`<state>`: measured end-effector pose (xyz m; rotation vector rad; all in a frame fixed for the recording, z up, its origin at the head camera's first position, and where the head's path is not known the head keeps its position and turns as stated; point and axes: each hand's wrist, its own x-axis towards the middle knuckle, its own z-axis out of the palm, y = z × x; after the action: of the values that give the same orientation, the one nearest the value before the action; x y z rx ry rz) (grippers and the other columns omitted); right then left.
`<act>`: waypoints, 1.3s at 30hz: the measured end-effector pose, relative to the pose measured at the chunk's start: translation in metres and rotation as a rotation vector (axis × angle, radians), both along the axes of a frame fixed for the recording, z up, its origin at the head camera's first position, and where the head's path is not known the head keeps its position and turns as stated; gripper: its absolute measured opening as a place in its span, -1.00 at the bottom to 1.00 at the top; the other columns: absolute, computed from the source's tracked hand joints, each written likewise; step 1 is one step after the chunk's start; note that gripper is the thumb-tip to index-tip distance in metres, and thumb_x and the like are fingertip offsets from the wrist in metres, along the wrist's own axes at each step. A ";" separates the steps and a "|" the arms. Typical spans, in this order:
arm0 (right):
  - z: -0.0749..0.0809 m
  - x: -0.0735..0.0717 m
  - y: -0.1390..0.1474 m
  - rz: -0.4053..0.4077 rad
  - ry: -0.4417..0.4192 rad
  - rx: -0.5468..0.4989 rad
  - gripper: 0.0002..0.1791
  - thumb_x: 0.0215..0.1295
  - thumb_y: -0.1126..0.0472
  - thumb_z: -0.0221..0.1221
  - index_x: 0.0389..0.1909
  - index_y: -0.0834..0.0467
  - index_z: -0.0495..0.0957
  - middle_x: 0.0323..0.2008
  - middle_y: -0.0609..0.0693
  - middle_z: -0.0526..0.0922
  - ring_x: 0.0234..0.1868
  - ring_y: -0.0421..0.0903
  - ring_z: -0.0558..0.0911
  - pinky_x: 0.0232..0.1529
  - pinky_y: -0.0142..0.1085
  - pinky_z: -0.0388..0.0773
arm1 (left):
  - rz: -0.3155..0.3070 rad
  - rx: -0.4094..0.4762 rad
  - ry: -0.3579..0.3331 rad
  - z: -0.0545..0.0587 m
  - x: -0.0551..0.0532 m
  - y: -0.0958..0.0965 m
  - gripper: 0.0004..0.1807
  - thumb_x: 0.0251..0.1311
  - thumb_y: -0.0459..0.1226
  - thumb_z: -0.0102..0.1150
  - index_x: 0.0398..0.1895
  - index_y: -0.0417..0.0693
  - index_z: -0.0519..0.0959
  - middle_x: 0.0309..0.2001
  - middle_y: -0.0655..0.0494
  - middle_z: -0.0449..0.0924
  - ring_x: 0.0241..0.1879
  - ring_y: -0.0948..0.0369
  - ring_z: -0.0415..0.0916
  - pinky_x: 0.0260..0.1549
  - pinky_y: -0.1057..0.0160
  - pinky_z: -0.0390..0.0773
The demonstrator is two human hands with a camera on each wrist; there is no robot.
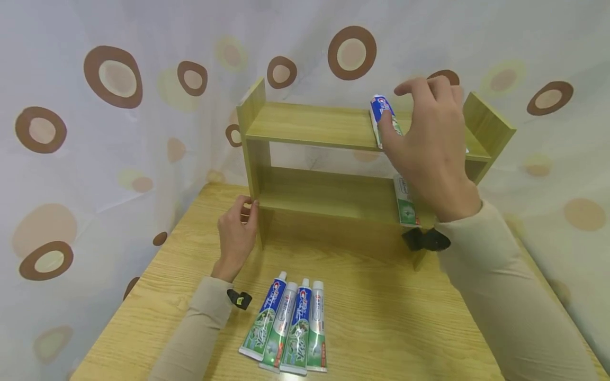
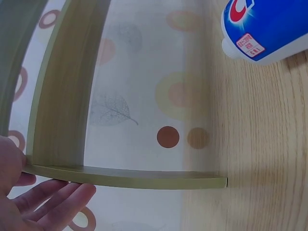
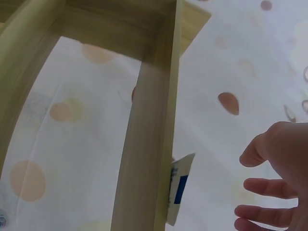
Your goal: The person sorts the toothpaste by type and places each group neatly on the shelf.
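Observation:
A small two-tier wooden shelf [image 1: 324, 193] stands on the table. My left hand [image 1: 237, 233] holds its left side panel [image 2: 144, 179], thumb at the front edge and fingers against the outer face. On the top board lies a blue, white and green toothpaste tube [image 1: 379, 108]. My right hand [image 1: 431, 132] is over that board, thumb in front of the tube in the head view. Its fingers [image 3: 269, 187] are spread and clear of the shelf in the right wrist view. A white-and-green toothpaste tube [image 1: 405, 201] lies on the lower board, partly hidden behind my right hand.
Several toothpaste tubes [image 1: 299, 328] lie fanned side by side on the wooden table [image 1: 381, 323], in front of the shelf. Behind stands a pale curtain [image 1: 305, 32] with brown ring prints. A pale tube end [image 3: 180, 190] juts past the top board's edge.

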<state>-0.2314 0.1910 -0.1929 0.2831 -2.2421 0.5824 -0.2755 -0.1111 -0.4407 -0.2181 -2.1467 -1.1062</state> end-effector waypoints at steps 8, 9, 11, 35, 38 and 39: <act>-0.033 0.044 -0.011 0.139 0.205 0.048 -0.62 0.46 0.20 0.24 0.12 0.39 0.64 0.12 0.42 0.62 0.16 0.41 0.48 0.09 0.13 0.44 | 0.002 0.001 -0.003 -0.001 0.001 -0.003 -0.78 0.61 -0.24 0.22 -0.09 -0.26 0.67 -0.33 -0.24 0.83 -0.36 -0.13 0.81 -0.35 -0.13 0.81; -0.040 0.050 -0.013 0.155 0.218 0.052 -0.63 0.45 0.21 0.25 0.11 0.39 0.65 0.13 0.42 0.64 0.17 0.41 0.50 0.10 0.13 0.47 | 0.001 0.001 -0.003 -0.001 0.000 -0.003 -0.78 0.61 -0.24 0.22 -0.09 -0.26 0.67 -0.34 -0.24 0.83 -0.37 -0.13 0.81 -0.35 -0.13 0.81; -0.056 0.059 -0.018 0.193 0.233 0.053 -0.65 0.42 0.24 0.28 0.09 0.40 0.66 0.12 0.41 0.66 0.17 0.41 0.54 0.13 0.15 0.51 | 0.000 0.004 0.002 -0.001 0.000 -0.004 -0.78 0.61 -0.24 0.22 -0.09 -0.27 0.67 -0.34 -0.25 0.82 -0.37 -0.14 0.81 -0.36 -0.13 0.80; -0.225 0.088 -0.043 0.123 -0.385 0.029 -0.32 0.31 0.22 0.49 0.38 0.34 0.47 -0.20 0.15 0.76 -0.32 -0.04 0.67 -0.35 -0.30 0.60 | -0.008 -0.013 0.023 0.001 -0.002 -0.009 -0.82 0.60 -0.28 0.20 -0.07 -0.28 0.64 -0.33 -0.24 0.81 -0.38 -0.12 0.77 -0.38 -0.08 0.77; -0.234 0.087 -0.043 0.126 -0.438 0.004 -0.28 0.31 0.23 0.49 0.40 0.35 0.43 -0.20 0.16 0.76 -0.35 -0.05 0.67 -0.40 -0.37 0.57 | -0.004 -0.019 0.020 0.001 -0.002 -0.010 -0.82 0.60 -0.28 0.20 -0.07 -0.27 0.64 -0.39 -0.20 0.79 -0.42 -0.09 0.76 -0.42 0.02 0.71; -0.237 0.087 -0.044 0.127 -0.461 -0.007 -0.28 0.32 0.23 0.48 0.42 0.35 0.42 -0.19 0.17 0.76 -0.38 -0.07 0.65 -0.42 -0.39 0.56 | -0.003 -0.023 0.021 0.001 -0.002 -0.011 -0.82 0.60 -0.27 0.20 -0.06 -0.27 0.64 -0.41 -0.20 0.79 -0.43 -0.08 0.76 -0.43 0.06 0.68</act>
<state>-0.1445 0.1470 -0.4303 0.3137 -2.6773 0.7862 -0.2773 -0.1219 -0.4397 -0.2427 -2.1421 -1.0775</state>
